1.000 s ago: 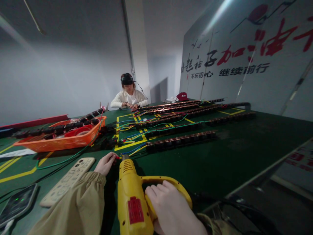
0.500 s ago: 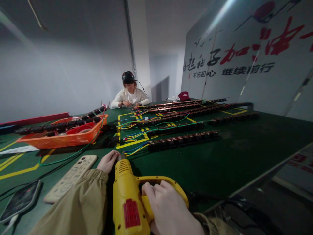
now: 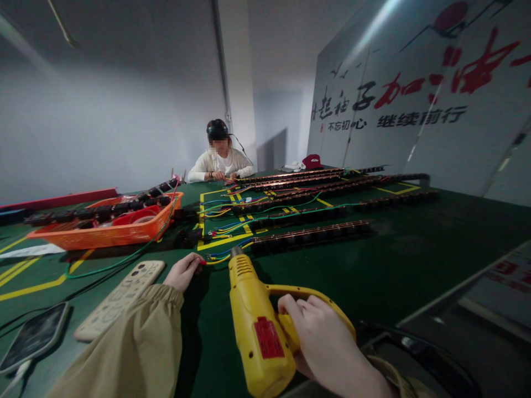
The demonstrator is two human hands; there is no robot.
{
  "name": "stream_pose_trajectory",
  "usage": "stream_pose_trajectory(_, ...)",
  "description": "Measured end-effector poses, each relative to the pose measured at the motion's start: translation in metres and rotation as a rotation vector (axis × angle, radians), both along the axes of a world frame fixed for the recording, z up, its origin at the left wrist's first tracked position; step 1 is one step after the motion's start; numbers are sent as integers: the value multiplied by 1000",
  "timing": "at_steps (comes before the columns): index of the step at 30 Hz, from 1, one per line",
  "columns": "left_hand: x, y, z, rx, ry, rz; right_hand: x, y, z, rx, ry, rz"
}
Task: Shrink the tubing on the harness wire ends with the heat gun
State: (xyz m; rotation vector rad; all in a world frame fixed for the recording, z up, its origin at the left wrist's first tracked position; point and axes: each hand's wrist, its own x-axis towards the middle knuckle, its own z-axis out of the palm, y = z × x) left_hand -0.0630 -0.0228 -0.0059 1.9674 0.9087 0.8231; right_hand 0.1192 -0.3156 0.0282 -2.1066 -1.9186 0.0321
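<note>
My right hand (image 3: pixel 321 326) is wrapped round the handle of a yellow heat gun (image 3: pixel 255 326) with a red label. The gun's metal nozzle points away from me, over the yellow wires in front of the nearest black strip (image 3: pixel 311 236). My left hand (image 3: pixel 183 271) is closed in a pinch on the red end of a yellow wire (image 3: pixel 218 262), left of the nozzle. Blue and green wires lie beside this one at the strip's left end.
An orange basket (image 3: pixel 112 235) with black parts stands at the left on the green table (image 3: pixel 415 249). Two phones (image 3: pixel 120 301) lie near my left sleeve. More wired strips lie further back, where a person in white sits.
The heat gun, in my right hand, has moved to the right, away from my left fingers. The red wire end at my left fingertips now shows.
</note>
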Motion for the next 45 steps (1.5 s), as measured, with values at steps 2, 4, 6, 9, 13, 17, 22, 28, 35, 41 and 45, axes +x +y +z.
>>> stream_pose_trajectory(2, -1, 1, 0, 8, 0, -4, 7, -4, -2, 1, -36, -38)
stream_pose_trajectory(4, -1, 2, -1, 16, -3, -7, 13, -8, -4, 8, -79, -76)
stream_pose_trajectory(6, -1, 4, -3, 18, -5, -10, 18, -10, -7, 19, -99, -104)
stream_pose_trajectory(9, -1, 6, -6, 27, -7, -15, 23, -10, -9, 29, -118, -127)
stream_pose_trajectory(13, -1, 7, -9, 31, -2, -18, 25, -10, -12, 65, -162, -117)
stream_pose_trajectory(17, 0, 6, -9, 24, 0, -15, 22, -10, -14, 72, -164, -95)
stream_pose_trajectory(22, 0, 6, -9, 28, -6, -12, 6, -8, -10, 36, -142, -65)
stream_pose_trajectory(28, 0, 8, -11, 44, 1, -19, -13, -1, -6, -42, -85, -6)
stream_pose_trajectory(35, 1, 5, -9, 14, -39, -22, -24, 5, -6, -38, 17, 24)
stream_pose_trajectory(41, 1, 7, -12, 23, -47, -7, -35, 14, -4, -36, 13, 83)
stream_pose_trajectory(45, 0, 9, -15, 34, -35, -9, -43, 23, -5, -26, -36, 134)
